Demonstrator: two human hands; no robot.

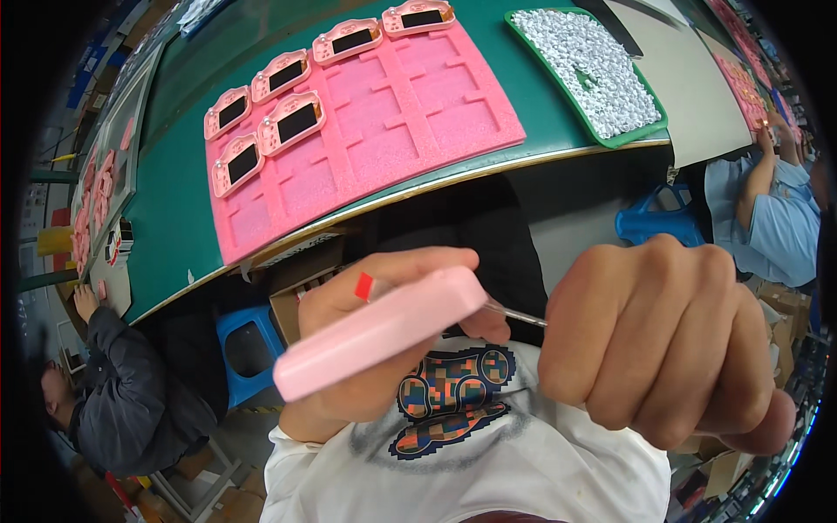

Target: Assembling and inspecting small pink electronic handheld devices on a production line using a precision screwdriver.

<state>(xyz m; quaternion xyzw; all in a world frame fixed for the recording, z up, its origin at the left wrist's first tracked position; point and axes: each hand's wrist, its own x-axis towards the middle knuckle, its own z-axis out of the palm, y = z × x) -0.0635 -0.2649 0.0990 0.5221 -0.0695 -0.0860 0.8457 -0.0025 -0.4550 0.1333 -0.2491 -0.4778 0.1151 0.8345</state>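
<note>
My left hand [375, 270] is closed around a pink plastic device case [375, 340], seen nearly edge-on with its rounded side toward me. A small red-and-white tab [364, 286] shows against the fingers behind the case. In a fist, my right hand [654, 340] grips a thin metal tool [520, 316]. Its slim shaft points left, and its tip reaches the right end of the case or lies just behind it. The fist hides the rest of the tool, so its kind is unclear. Both hands are held up in front of the table edge.
A pink foam tray [375, 122] on the green table [166, 209] carries several pink devices [292, 122] with dark screens. Right of it lies a green tray [602, 131] of small whitish pieces. Blue stools [658, 218] and people working [131, 392] are at both sides.
</note>
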